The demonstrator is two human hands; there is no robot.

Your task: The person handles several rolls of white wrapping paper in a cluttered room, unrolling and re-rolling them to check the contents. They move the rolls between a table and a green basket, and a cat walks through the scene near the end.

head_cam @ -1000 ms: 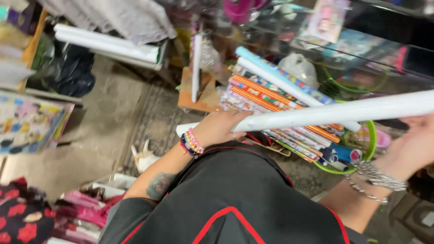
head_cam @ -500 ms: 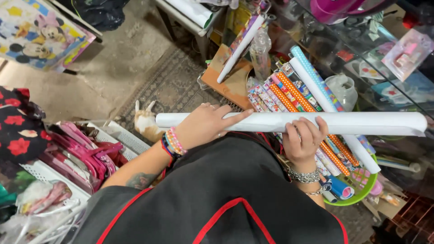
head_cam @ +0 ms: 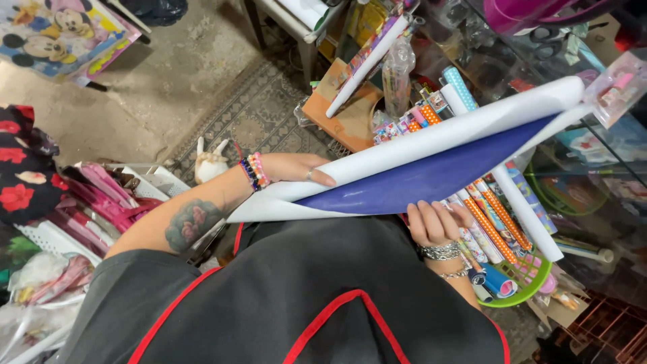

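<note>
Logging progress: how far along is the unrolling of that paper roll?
Done: the roll is partly opened, blue inside showing. In hand: left hand rests on the white outer sheet, right hand grips the lower edge. Left: the far end remains curled by the glass counter.

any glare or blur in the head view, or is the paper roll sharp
Head view: the paper roll is sharp, its white outside bright but not blown out; the left hand and right hand are crisp; reflections streak the glass counter at right; the frame edges bend slightly.
</note>
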